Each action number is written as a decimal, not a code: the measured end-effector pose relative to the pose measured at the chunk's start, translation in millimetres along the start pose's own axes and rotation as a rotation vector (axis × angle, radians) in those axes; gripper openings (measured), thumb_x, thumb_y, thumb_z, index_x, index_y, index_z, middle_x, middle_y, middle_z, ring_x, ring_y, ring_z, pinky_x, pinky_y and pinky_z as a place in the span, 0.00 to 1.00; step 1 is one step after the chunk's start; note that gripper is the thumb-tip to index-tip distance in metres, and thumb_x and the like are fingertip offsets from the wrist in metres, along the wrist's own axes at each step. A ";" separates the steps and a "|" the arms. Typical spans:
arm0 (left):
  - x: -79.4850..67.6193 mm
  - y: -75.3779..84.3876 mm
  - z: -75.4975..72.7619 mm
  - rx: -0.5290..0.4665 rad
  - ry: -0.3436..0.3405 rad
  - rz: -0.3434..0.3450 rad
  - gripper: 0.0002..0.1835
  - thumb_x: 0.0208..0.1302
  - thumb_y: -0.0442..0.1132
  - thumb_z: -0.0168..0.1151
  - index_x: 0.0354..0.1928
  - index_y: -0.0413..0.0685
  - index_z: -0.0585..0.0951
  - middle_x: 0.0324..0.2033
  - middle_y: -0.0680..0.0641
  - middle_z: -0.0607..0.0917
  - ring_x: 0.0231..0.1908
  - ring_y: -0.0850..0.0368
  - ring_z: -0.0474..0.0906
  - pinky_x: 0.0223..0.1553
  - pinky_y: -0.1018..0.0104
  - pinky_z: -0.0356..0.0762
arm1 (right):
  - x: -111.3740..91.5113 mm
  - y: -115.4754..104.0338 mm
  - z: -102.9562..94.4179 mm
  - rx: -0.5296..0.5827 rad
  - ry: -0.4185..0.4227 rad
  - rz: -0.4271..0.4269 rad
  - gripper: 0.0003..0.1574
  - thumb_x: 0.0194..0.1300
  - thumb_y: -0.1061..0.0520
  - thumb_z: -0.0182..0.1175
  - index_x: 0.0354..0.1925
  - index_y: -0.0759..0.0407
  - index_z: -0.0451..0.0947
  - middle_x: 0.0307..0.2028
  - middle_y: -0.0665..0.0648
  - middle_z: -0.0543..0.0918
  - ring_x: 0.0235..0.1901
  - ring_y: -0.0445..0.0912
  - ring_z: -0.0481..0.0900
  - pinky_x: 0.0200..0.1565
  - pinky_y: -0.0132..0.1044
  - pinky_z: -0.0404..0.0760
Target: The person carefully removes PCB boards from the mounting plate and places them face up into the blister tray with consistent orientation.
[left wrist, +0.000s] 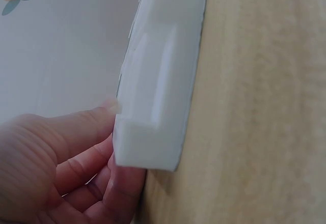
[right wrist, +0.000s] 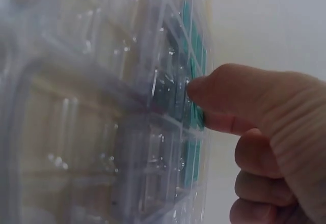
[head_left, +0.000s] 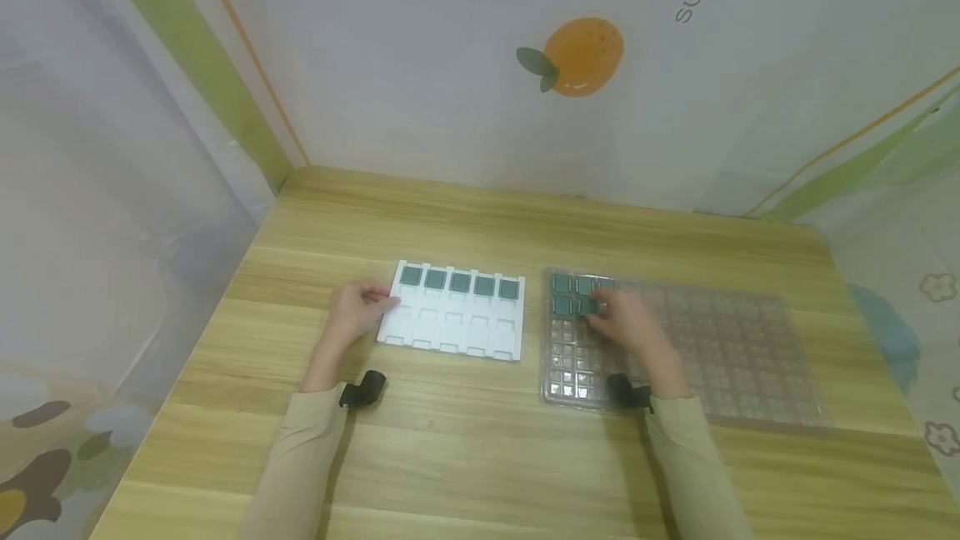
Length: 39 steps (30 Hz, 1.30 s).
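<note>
My left hand [head_left: 356,311] holds the left edge of a white tray [head_left: 427,327], thumb on top and fingers underneath, as the left wrist view shows. Along the tray's far row sit several green square chips [head_left: 460,282]; its nearer row of slots is bare. To the right, my right hand [head_left: 630,323] pinches a green square chip [head_left: 585,307] between thumb and index finger, over the second row of a clear plastic tray [head_left: 557,401]. Beside it, other green chips [head_left: 561,282] lie in that tray's far left pockets. The right hand hides some pockets.
The clear tray stretches right across the wooden table [head_left: 450,457], its right part [head_left: 735,348] looking frosted. A gap of table separates the two trays. A printed curtain [head_left: 420,65] hangs behind the table. Black wrist mounts [head_left: 363,388] sit on both forearms.
</note>
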<state>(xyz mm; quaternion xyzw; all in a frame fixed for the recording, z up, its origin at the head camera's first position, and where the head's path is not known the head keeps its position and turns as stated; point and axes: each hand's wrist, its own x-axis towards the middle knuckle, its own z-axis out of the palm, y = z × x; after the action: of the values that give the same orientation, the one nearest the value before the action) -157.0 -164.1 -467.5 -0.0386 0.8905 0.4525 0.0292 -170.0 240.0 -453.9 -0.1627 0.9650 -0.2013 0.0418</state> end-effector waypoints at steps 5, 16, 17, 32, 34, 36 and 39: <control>0.1 0.3 -0.4 0.000 -0.001 -0.002 0.13 0.58 0.34 0.64 0.39 0.28 0.80 0.33 0.33 0.83 0.35 0.42 0.79 0.37 0.55 0.79 | 0.6 0.9 -1.0 -0.014 -0.008 -0.013 0.21 0.52 0.61 0.67 0.44 0.71 0.77 0.30 0.63 0.83 0.25 0.49 0.79 0.28 0.39 0.80; 0.4 -0.8 0.3 0.001 -0.001 0.007 0.12 0.58 0.34 0.64 0.39 0.28 0.80 0.33 0.34 0.83 0.34 0.43 0.79 0.36 0.56 0.79 | 2.1 0.6 -2.5 -0.031 -0.016 -0.018 0.21 0.53 0.60 0.67 0.44 0.70 0.78 0.33 0.64 0.83 0.30 0.53 0.80 0.34 0.45 0.81; 0.4 -0.8 0.4 0.001 0.000 0.008 0.12 0.58 0.34 0.64 0.39 0.28 0.80 0.33 0.34 0.83 0.35 0.43 0.79 0.36 0.56 0.79 | 1.9 0.6 -2.6 -0.030 -0.015 -0.018 0.21 0.53 0.60 0.67 0.44 0.70 0.78 0.33 0.65 0.83 0.31 0.54 0.81 0.34 0.45 0.81; 0.0 -1.4 0.6 -0.002 -0.005 0.006 0.12 0.58 0.34 0.64 0.39 0.28 0.80 0.34 0.34 0.83 0.35 0.42 0.79 0.38 0.55 0.79 | 3.0 -3.9 -2.0 -0.025 0.025 -0.044 0.19 0.53 0.60 0.67 0.42 0.69 0.79 0.30 0.63 0.83 0.26 0.51 0.79 0.30 0.44 0.80; -0.2 -1.2 0.6 -0.002 -0.004 0.003 0.12 0.58 0.34 0.64 0.39 0.28 0.80 0.34 0.34 0.83 0.35 0.42 0.79 0.38 0.55 0.79 | 3.3 -6.1 -2.2 -0.022 0.034 -0.048 0.18 0.54 0.60 0.67 0.42 0.68 0.79 0.31 0.62 0.84 0.26 0.50 0.80 0.31 0.44 0.80; -0.1 -1.1 0.5 -0.003 -0.004 -0.001 0.12 0.58 0.34 0.64 0.39 0.28 0.80 0.34 0.34 0.83 0.36 0.42 0.79 0.38 0.55 0.79 | 3.8 -8.7 -2.2 -0.018 0.036 -0.046 0.18 0.54 0.60 0.67 0.43 0.68 0.79 0.30 0.61 0.83 0.24 0.49 0.79 0.29 0.42 0.80; 0.0 -1.1 0.7 -0.003 -0.004 -0.005 0.12 0.58 0.34 0.64 0.39 0.28 0.80 0.34 0.34 0.83 0.36 0.42 0.79 0.38 0.55 0.79 | 5.1 -12.1 -1.5 -0.005 0.037 -0.039 0.19 0.54 0.59 0.67 0.44 0.68 0.79 0.26 0.58 0.82 0.20 0.45 0.75 0.25 0.39 0.77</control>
<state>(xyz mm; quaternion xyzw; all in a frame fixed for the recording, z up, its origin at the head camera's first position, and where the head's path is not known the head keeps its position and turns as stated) -156.9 -164.2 -468.7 -0.0400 0.8896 0.4539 0.0321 -171.5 228.3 -447.7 -0.1780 0.9627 -0.2026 0.0198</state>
